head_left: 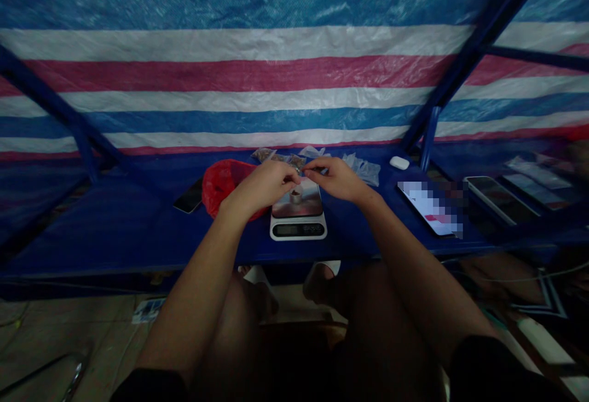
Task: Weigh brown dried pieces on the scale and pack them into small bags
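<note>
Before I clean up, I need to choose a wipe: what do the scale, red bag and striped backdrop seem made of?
Scale: probably plastic housing, given its smooth white rounded corners; its reflective top plate could be polished metal or glossy plastic.
Red bag: likely thin plastic film, crinkled with slight sheen.
Striped backdrop: apparently woven plastic sheeting, judging by fine texture and shiny creases.

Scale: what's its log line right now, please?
left hand: near scale; right hand: near scale; cup: on scale; red bag: beside scale
</note>
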A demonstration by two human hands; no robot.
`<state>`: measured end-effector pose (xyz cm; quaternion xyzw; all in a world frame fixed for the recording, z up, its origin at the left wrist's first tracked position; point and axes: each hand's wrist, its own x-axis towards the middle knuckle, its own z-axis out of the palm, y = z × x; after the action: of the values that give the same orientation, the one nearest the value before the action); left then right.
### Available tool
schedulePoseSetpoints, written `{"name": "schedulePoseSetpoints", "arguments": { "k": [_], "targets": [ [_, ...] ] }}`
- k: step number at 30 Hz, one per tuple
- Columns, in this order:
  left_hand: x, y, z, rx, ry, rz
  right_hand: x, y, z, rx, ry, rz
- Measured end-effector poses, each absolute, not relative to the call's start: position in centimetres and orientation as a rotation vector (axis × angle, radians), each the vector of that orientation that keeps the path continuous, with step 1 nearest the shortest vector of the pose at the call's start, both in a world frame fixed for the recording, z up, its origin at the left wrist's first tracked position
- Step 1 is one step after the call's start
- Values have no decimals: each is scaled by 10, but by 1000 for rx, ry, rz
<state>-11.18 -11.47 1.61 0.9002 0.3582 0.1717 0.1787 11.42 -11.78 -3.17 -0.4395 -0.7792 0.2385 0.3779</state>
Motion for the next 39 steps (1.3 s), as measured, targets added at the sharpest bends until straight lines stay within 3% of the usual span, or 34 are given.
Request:
{"name": "schedulePoseSetpoints", "arguments": {
  "k": [5, 12, 16, 22, 25, 34, 39],
  "targets": [
    [-158, -118, 28, 2411, 1280, 611, 107, -119, -28, -1107, -1969, 484],
    [-230, -110, 7, 2043, 2328, 456, 58, -129, -3, -876, -2240, 324],
    [-237, -104, -4, 1983, 2232, 294, 58, -130, 4, -978, -2284, 364],
    [-224, -102, 7, 2043, 1884, 895, 117, -138, -7, -1475, -2230, 603],
    [-217, -100, 5, 2048, 1867, 923, 129, -147, -9, -1668, -2292, 767],
    [-210, -114, 3, 2068, 2058, 978, 123, -150, -21, -1715, -2403, 729],
    [-198, -131, 6, 2177, 2041, 1228, 124, -149, -27, -1432, -2399, 922]
  ]
}}
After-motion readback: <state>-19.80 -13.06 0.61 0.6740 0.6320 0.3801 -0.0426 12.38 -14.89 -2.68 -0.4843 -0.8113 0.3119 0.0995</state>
